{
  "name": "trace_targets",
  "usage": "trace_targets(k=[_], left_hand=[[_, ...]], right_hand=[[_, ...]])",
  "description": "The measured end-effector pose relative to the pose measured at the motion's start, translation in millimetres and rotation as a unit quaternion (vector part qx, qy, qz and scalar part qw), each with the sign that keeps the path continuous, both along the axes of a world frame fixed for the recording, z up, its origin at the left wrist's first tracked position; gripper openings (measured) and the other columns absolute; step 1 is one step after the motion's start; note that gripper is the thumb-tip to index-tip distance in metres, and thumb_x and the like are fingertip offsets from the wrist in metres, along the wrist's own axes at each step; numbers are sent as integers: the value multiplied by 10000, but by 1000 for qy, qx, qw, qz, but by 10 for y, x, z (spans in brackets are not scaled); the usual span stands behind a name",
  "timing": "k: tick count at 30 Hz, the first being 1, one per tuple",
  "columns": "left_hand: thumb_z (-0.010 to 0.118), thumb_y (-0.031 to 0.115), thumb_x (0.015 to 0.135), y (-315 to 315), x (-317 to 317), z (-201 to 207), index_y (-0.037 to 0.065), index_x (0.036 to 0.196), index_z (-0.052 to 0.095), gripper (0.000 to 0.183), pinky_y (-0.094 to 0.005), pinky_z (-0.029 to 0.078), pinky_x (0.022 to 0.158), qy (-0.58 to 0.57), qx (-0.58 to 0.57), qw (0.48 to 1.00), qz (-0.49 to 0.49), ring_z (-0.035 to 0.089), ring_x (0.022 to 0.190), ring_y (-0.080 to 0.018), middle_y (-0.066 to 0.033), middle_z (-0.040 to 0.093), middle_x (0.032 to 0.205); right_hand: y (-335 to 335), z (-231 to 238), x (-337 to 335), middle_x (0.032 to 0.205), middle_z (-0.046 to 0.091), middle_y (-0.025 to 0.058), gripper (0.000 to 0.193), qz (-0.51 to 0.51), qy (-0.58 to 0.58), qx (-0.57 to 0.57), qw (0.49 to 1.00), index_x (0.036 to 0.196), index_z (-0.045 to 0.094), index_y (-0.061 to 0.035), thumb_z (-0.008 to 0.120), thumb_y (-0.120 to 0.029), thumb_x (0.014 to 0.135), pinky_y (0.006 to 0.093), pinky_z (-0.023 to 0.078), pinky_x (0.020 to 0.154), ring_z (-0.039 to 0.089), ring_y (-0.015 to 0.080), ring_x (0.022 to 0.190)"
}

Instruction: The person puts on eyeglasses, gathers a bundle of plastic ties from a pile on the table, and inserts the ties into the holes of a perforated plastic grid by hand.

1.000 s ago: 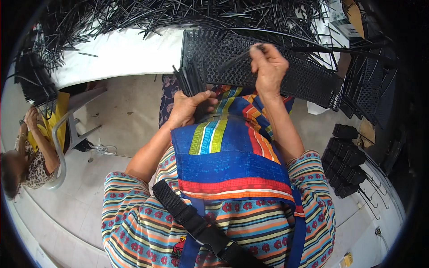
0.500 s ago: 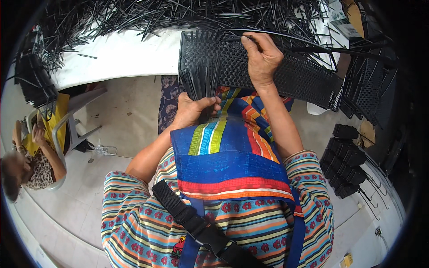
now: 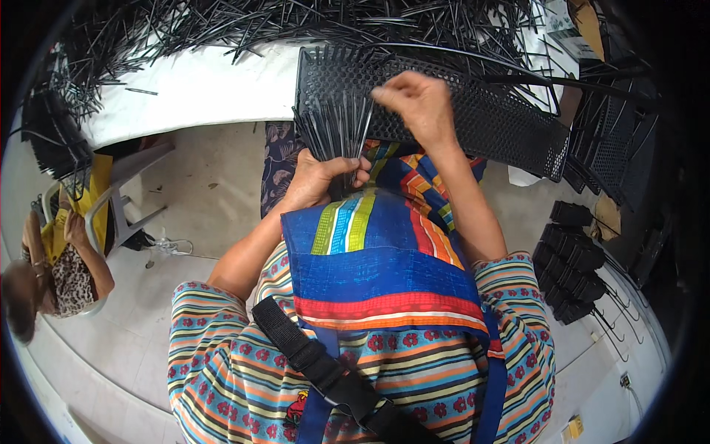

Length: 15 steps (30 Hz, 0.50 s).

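My left hand [image 3: 323, 177] is closed around a fanned bundle of thin black sticks [image 3: 333, 129], their ends pointing away from me. Just beyond the bundle, my right hand [image 3: 419, 103] hovers over a long black perforated panel [image 3: 473, 115] with its fingers pinched together. Its fingertips are by the top of the bundle's rightmost stick; motion blur hides whether they grip it. The panel lies across the near edge of the table, and several sticks stand up in the holes along its far left end.
A large heap of loose black sticks [image 3: 244, 26] covers the far side of the white tabletop [image 3: 200, 89]. More perforated panels [image 3: 610, 148] stand at the right. Black hooked parts [image 3: 569, 266] lie stacked lower right. Another person [image 3: 78, 259] sits at the left by a chair [image 3: 111, 203].
My right hand has moved left and nearer me, from the panel's far edge to the bundle's tips. The bundle in my left hand has fanned out and tilted slightly right.
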<state>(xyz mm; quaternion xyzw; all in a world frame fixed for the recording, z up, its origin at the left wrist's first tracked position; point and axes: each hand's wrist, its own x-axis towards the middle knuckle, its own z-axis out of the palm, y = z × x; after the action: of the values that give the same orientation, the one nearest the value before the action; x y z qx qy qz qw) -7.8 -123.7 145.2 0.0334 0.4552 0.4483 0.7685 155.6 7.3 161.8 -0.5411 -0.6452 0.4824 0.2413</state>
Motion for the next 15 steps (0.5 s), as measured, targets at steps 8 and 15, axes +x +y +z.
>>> trace_targets(k=[8,15], left_hand=[[659,16,866,6,34,36,-91,1019,635,189,-295,577,586,-26,-19,999,23,689,697,-204,-166,692,845],[623,19,885,-3,2,-46,-72,1017,636,161,-299,587,599,52,-22,998,1,688,685,-205,-152,692,844]], right_hand=[[-257,-114,27,638,575,-27,45,-68,250,-201,945,829,674,-22,704,-54,839,180,309,397,439,28,428],[-2,163,160,659,589,-20,53,-207,282,147,925,853,677,-7,713,-44,842,188,359,478,474,36,517]])
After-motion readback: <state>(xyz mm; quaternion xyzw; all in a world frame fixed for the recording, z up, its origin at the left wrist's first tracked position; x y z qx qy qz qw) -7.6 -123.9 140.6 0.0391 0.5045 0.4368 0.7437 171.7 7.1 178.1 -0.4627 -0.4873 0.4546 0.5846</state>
